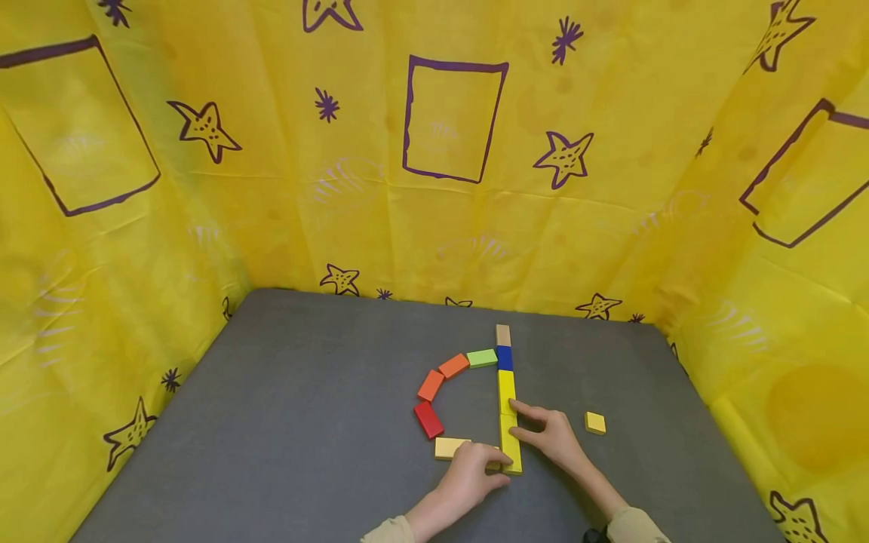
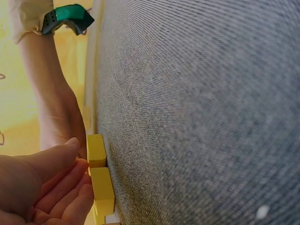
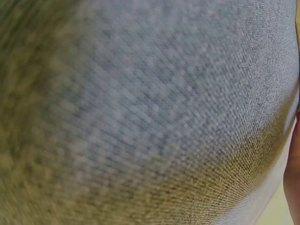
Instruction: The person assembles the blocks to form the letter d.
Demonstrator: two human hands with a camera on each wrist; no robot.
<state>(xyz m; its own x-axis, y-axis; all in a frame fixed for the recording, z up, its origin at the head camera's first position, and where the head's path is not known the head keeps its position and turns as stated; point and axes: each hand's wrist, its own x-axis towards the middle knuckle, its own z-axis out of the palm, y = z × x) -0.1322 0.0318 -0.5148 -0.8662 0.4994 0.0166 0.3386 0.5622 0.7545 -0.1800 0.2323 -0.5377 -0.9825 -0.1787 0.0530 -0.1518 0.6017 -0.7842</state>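
Observation:
Flat blocks form an outline in the head view. Its straight side has a tan block (image 1: 502, 335), a blue block (image 1: 505, 358), an upper yellow block (image 1: 507, 392) and a lower yellow block (image 1: 508, 435). Curving left are a green block (image 1: 482, 358), two orange blocks (image 1: 453, 366), a red block (image 1: 428, 420) and a pale yellow block (image 1: 449, 448). My left hand (image 1: 465, 475) has its fingertips at the lower yellow block's near end, partly covering another pale block. My right hand (image 1: 557, 440) touches the straight side from the right with extended fingers.
A small pale yellow block (image 1: 594, 423) lies alone to the right of my right hand. The dark grey table (image 1: 292, 422) meets yellow cloth walls (image 1: 448, 219) with purple drawings at the back and both sides.

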